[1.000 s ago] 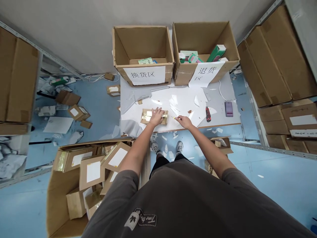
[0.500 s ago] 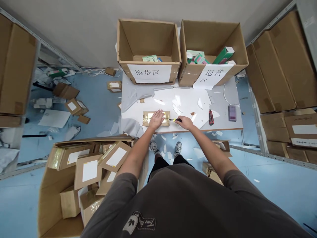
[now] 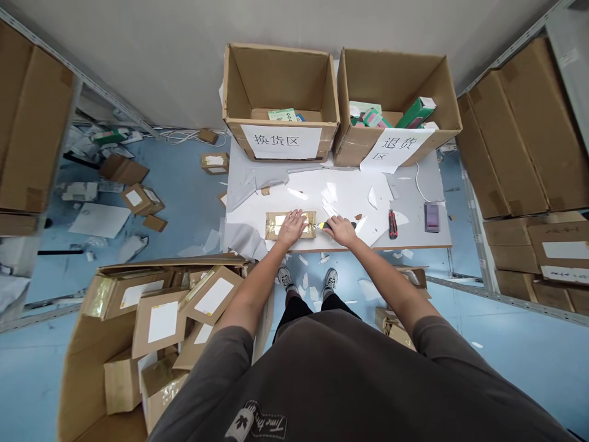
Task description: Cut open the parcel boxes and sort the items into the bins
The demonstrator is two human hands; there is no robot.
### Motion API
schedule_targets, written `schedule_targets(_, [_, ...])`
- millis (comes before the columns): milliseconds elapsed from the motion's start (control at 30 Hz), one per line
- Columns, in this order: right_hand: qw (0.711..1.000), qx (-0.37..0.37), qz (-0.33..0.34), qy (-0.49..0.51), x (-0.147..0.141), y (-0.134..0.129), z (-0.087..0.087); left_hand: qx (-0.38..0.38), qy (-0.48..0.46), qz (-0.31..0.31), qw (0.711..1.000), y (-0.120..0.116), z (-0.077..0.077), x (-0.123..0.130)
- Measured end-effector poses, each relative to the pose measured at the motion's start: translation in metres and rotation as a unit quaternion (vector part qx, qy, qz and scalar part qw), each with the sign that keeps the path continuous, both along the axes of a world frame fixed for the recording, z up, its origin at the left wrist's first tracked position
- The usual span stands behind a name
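A small brown carton [image 3: 271,226], wrapped in shiny tape with a pale label, lies flat near the table's front edge. Across its top rests my left hand [image 3: 291,228], fingers stretched out and pressing down. My right hand [image 3: 341,231] is closed around a yellow-and-black utility knife [image 3: 323,225]. The knife's tip points left, at the carton's right end; whether the blade is in the tape is too small to tell. Farther right on the table lies a red-and-black hand tool [image 3: 392,224], with a purple packet [image 3: 431,218] beyond it.
Two large open cartons with paper signs, the left one [image 3: 280,101] and the right one [image 3: 396,92], stand at the table's back. Torn paper scraps litter the table [image 3: 304,184]. A big carton [image 3: 76,368] of parcels is at my left; shelves with boxes [image 3: 519,129] rise at right.
My right hand has shifted its hold on the knife, and more of the black handle now shows past it. My left hand stays on the carton. The view has tilted slightly.
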State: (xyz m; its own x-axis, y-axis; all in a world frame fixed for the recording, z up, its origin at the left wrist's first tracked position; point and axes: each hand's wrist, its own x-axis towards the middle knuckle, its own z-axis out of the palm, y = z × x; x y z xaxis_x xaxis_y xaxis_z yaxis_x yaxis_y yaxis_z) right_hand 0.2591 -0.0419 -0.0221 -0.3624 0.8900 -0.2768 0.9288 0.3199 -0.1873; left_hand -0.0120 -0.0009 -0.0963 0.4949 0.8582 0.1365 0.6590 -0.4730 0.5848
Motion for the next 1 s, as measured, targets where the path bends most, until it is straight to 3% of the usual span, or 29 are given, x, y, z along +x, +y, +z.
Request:
schedule_targets(533, [1.000,0.008,0.012,0.001,-0.001,0.011,-0.009,0.047,-0.002,0.003,0.999,-0.001,-0.008,-0.003])
schedule_targets(800, [0.998,0.006,-0.006,0.054,0.002,0.016,-0.012,0.057,0.001,0.001,0.998,-0.003,-0.002,-0.005])
schedule_targets(900, [0.988,-0.025,-0.103,0.115,0.018,0.000,-0.016,0.052,0.003,0.008,0.999,-0.003,0.001,-0.007])
schedule_targets(967, [0.953,-0.066,-0.228,0.189,0.034,-0.015,-0.021,0.044,0.001,0.010,0.999,-0.003,0.003,-0.007])
schedule_targets(1000, [0.921,-0.084,-0.298,0.235,0.042,-0.022,-0.024,0.040,-0.001,0.009,0.999,-0.002,0.004,-0.008])
